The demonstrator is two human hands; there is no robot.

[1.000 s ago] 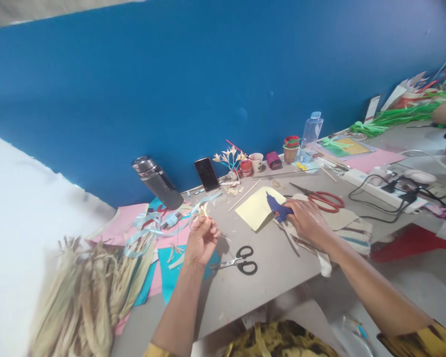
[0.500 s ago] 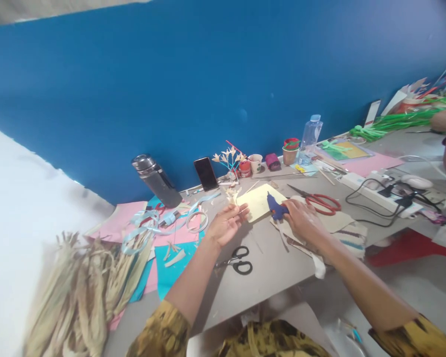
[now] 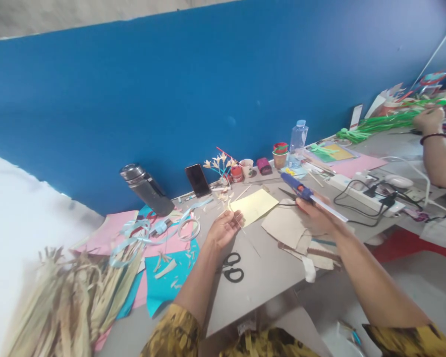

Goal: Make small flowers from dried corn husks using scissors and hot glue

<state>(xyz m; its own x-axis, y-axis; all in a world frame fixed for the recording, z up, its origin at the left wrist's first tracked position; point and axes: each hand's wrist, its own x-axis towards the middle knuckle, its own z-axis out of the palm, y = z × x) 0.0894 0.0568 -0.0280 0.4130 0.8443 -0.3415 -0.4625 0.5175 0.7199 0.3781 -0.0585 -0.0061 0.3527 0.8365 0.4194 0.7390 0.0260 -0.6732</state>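
Note:
My left hand (image 3: 225, 230) is pinched around a thin, pale flower piece (image 3: 229, 206) that looks like dried husk; its exact shape is hard to make out. A fine wire or strand runs from near those fingers toward the table. Behind the fingertips lies a sheet of yellow paper (image 3: 259, 204). My right hand (image 3: 314, 214) grips a blue hot glue gun (image 3: 294, 184), nozzle pointing up and left, with a white glue stick (image 3: 331, 208) sticking out of its back. Below that hand rests beige cloth (image 3: 285, 227). Black-handled scissors (image 3: 233, 274) lie beside my left forearm.
Dried husks (image 3: 74, 302) cover the left side, near coloured paper and ribbon (image 3: 128, 243). A flask (image 3: 148, 189), a phone (image 3: 197, 180), husk flowers (image 3: 222, 162) and a bottle (image 3: 298, 144) line the wall. A power strip (image 3: 360, 193) and another person's hand (image 3: 429, 120) are rightward.
My right hand has lifted the glue gun off the cloth and turned it, so its glue stick shows. My left hand still pinches the pale piece, now lower. The view has shifted slightly.

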